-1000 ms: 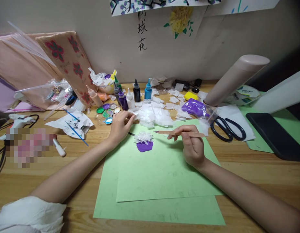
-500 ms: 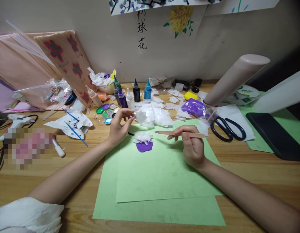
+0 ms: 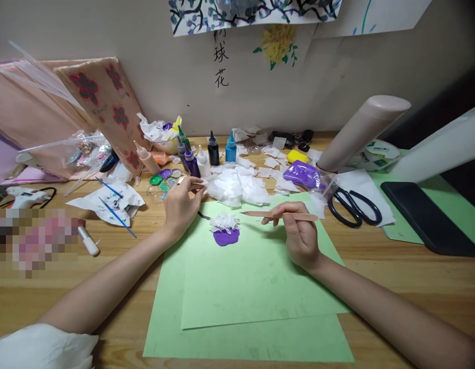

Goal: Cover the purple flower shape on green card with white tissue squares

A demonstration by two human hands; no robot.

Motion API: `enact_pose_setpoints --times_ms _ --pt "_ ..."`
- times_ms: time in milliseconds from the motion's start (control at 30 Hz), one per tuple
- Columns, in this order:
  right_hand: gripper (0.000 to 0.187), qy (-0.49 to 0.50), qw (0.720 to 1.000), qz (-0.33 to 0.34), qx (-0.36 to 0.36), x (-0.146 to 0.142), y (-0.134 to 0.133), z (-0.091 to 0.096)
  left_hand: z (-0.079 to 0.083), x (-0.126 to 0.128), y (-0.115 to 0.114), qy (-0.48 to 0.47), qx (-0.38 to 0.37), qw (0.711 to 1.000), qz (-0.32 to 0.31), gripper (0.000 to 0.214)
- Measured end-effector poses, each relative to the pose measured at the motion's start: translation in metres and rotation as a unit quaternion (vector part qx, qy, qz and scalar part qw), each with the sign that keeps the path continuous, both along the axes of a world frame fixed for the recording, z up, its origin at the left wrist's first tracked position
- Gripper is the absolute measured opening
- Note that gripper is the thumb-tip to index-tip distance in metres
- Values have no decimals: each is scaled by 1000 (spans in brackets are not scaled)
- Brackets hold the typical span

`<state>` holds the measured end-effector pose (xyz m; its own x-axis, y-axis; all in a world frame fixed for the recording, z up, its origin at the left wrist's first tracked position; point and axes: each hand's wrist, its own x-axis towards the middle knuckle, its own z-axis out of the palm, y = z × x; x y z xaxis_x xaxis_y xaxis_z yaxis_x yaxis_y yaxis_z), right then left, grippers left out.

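My right hand [image 3: 301, 233] is closed around a pencil [image 3: 253, 214], its dark tip pointing left above the green paper [image 3: 260, 287]. Left of that tip, on the sheet, lies a purple clay patch [image 3: 226, 238] whose upper part is covered with ruffled white tissue tufts [image 3: 224, 222]. My left hand [image 3: 181, 207] is at the left side of the tissue paper pile [image 3: 237, 184], thumb and forefinger pinched on what looks like a small piece of white tissue paper, mostly hidden by the fingers. A short dark line on the sheet runs from the tufts towards this hand.
Paint bottles [image 3: 213, 148] and a palette [image 3: 164, 179] stand behind my left hand. Black-handled scissors [image 3: 353, 207], a purple clay bag [image 3: 302, 174] and a dark phone [image 3: 426, 218] lie right. Brushes [image 3: 116, 211] rest on stained tissue at left, near a glue gun [image 3: 27, 197].
My left hand has drawn slightly left, its thumb and forefinger closer together. The right hand still holds the pencil in nearly the same place. The view has tilted up a little.
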<state>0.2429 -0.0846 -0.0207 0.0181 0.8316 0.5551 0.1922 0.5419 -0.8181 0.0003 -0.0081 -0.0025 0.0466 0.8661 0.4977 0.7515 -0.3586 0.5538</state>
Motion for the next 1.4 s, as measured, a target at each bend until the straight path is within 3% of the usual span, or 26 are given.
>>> enact_pose_setpoints --times_ms 100,233,367,500,633,700,900,1167,1300,1400 --pt "21 4 1000 -1 -1 0 0 0 8 -2 1 9 42 999 -22 12" --pt "23 -1 1000 8 7 2 0 -1 29 2 -8 -13 30 992 -124 14" --pt "24 -3 999 31 9 4 0 -2 52 11 -24 -57 -60 980 -179 11" --pt "22 -32 995 94 5 3 -1 1 67 13 -28 -67 -206 950 -226 9" --pt "20 -99 989 109 18 2 -1 5 71 11 -34 -29 -339 892 -297 12" --pt "20 -123 987 103 16 2 -1 5 68 12 -41 1 -355 886 -299 11" --pt "21 -153 987 45 20 2 0 4 48 20 -53 115 -265 932 -219 8" --pt "19 -124 992 29 14 1 0 5 34 31 -57 200 -154 948 -194 9" --pt "18 -50 993 44 97 4 -5 5 29 33 -59 225 -110 952 -178 12" --pt "17 -95 981 89 145 4 -7 8 26 34 -58 230 -93 953 -177 12"
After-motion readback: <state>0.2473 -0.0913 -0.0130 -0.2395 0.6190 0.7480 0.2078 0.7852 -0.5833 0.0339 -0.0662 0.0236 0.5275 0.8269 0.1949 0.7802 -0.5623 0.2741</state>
